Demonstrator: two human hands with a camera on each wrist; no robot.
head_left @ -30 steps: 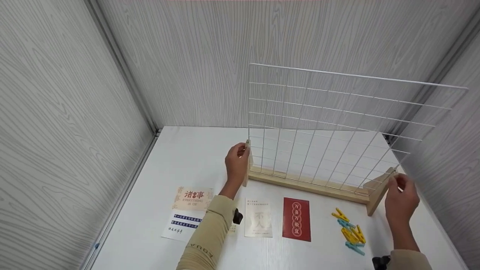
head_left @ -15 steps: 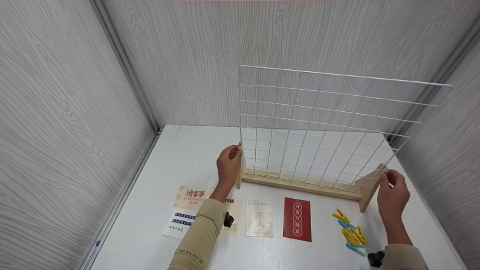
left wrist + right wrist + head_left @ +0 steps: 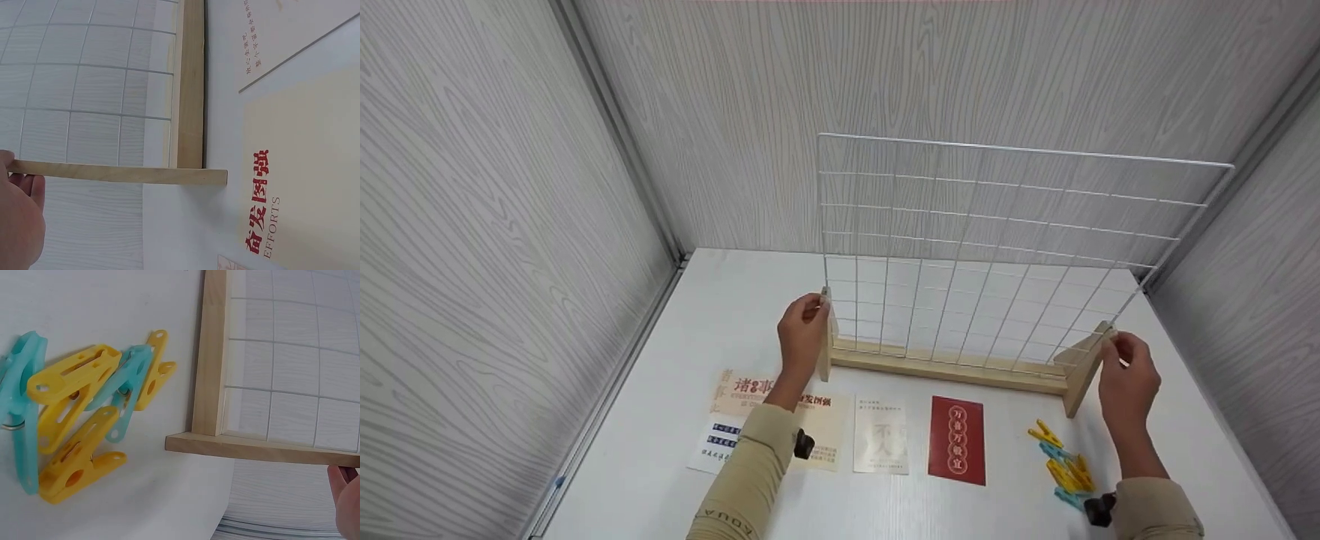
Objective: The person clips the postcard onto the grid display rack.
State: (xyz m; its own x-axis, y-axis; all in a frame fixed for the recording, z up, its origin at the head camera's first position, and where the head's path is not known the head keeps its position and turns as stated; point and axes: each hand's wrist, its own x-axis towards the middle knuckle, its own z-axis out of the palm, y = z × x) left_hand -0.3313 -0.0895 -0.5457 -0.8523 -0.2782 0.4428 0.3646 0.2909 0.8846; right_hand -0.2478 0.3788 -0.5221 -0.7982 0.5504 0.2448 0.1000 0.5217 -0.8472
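Observation:
A white wire grid (image 3: 1020, 148) stands upright in a wooden stand (image 3: 945, 370). My left hand (image 3: 801, 334) pinches the top of the stand's left side piece (image 3: 124, 172), where the grid's edge enters it. On the opposite end, my right hand (image 3: 1129, 375) grips the top of the right side piece (image 3: 242, 449) between thumb and fingers. Both wrist views show only part of each hand, at the frame edge. The stand's lower bar (image 3: 211, 360) runs along the white table (image 3: 660, 360) between the side pieces.
In front of the stand lie a red card (image 3: 957, 441), a pale card (image 3: 881, 442) and a cream card (image 3: 304, 169). More printed cards are partly hidden by my left forearm. Several yellow and teal clothespins (image 3: 84, 478) are heaped at the right. Grey wood-grain walls enclose the table.
Both hands and the stand with its grid have shifted left across the table, uncovering more of the cream card near the left forearm. The cards and clothespins stay in place.

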